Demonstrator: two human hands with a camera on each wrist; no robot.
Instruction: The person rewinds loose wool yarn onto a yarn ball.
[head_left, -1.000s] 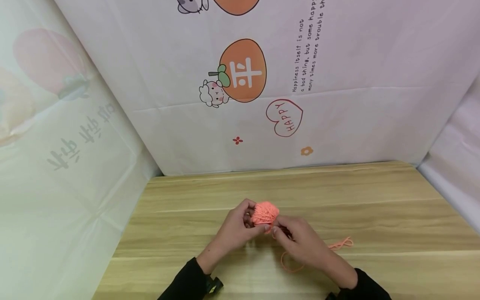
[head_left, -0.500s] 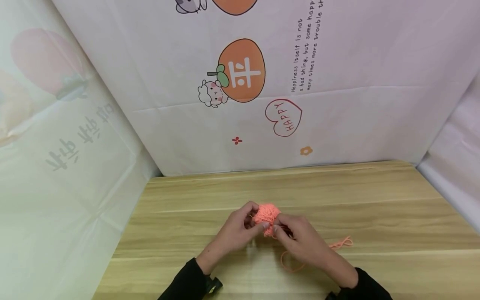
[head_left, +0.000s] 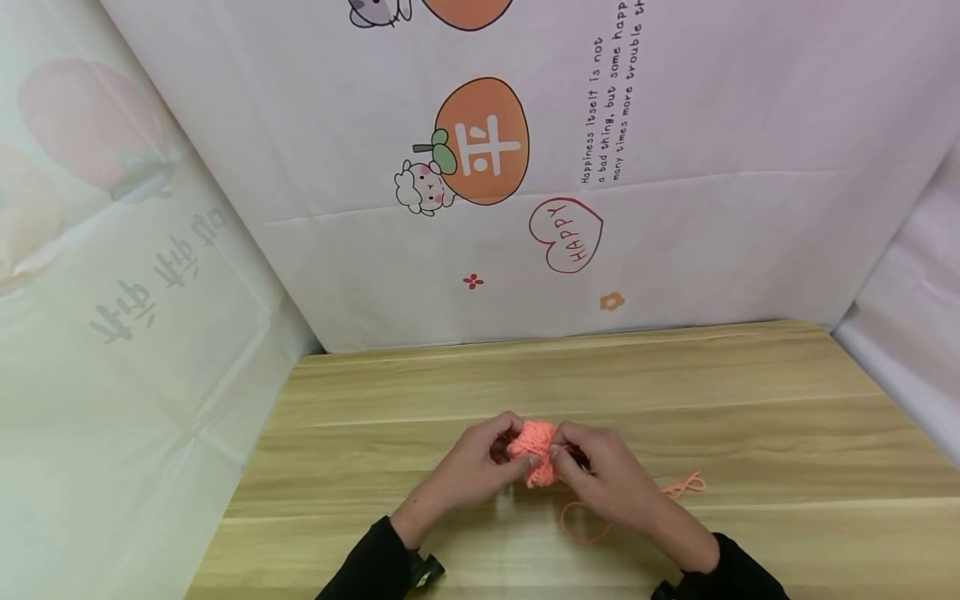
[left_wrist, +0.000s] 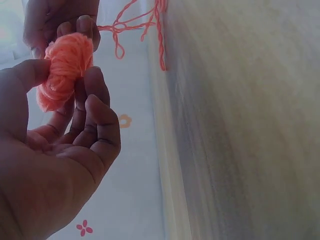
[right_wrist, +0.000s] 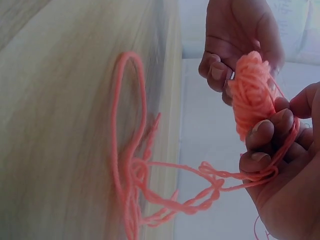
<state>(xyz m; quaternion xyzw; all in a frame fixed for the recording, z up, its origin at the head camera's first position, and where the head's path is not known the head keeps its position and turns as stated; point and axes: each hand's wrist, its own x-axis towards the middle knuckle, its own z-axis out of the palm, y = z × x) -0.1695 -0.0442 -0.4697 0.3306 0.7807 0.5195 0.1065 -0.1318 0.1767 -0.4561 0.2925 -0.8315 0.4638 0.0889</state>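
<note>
Black sleeves (head_left: 372,562) enter along the bottom edge, lower left and lower right of frame. Above them, right hand (head_left: 611,479): grip pinches coral yarn between thumb and forefinger at the bundle's right edge, more strand lying across its curled fingers. Left hand (head_left: 472,467): grip pinches the bundle, thumb one side, fingers the other. Small coral-pink oblong bundle of wound soft yarn (head_left: 536,433) sits between both grips, low centre of frame, raised off the surface; both hands touch it, so neither is nearer. Its long axis runs roughly top to bottom in frame, across the line joining the hands. Key relation: bundle lies directly left of the right grip. Loose coral yarn strands (right_wrist: 129,205), looped and twisted, trail below right of the bundle on the light wood-grain surface (head_left: 420,383). Behind: white printed cloth backdrop (head_left: 360,275).
</note>
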